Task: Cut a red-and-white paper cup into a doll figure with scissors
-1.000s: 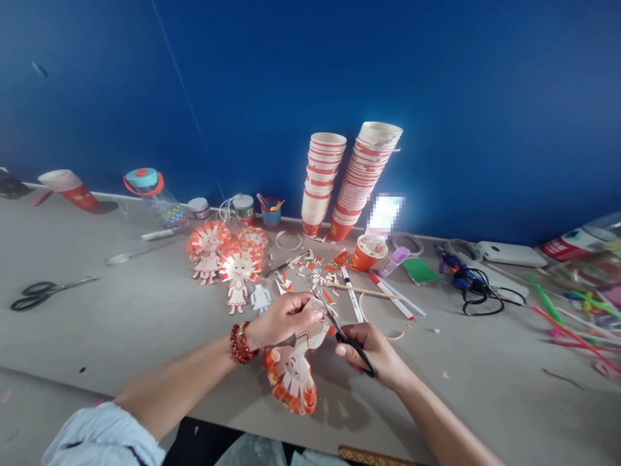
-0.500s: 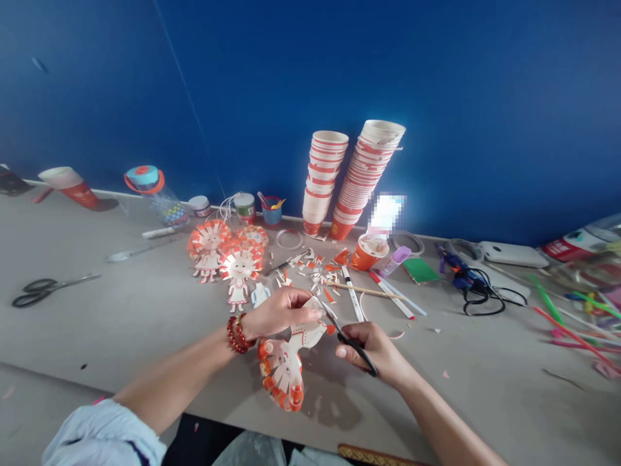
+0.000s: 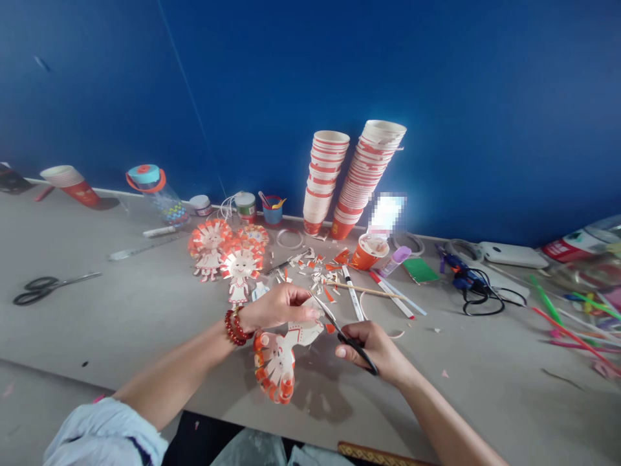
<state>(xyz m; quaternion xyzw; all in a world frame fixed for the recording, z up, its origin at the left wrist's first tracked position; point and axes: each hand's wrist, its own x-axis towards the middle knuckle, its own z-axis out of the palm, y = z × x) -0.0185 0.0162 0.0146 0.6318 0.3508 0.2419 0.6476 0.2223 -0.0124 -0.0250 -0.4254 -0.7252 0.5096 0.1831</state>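
Observation:
Pinched in my left hand [image 3: 284,307] is a paper doll [image 3: 277,362], its dress end up by my fingers and its orange-tipped curled head hanging toward me. My right hand [image 3: 378,353] grips black-handled scissors [image 3: 356,349], whose blades reach to the white paper just beside my left fingertips. The blades look nearly closed; whether they bite into the paper I cannot tell. Behind my left hand lie finished-looking paper dolls [image 3: 240,265] with orange and white fringed heads. Red and white paper scraps [image 3: 315,275] are scattered beyond my hands.
Two tall stacks of paper cups [image 3: 327,175] lean at the blue wall. Markers [image 3: 352,294], a wooden stick [image 3: 371,289] and an orange cup [image 3: 371,249] lie ahead. Other scissors [image 3: 43,288] rest far left; a blue glue gun [image 3: 458,268] with its cord is at right.
My left hand and the doll have shifted slightly left, and the doll's head has swung a little left and up. My right hand with the scissors stays nearly in place.

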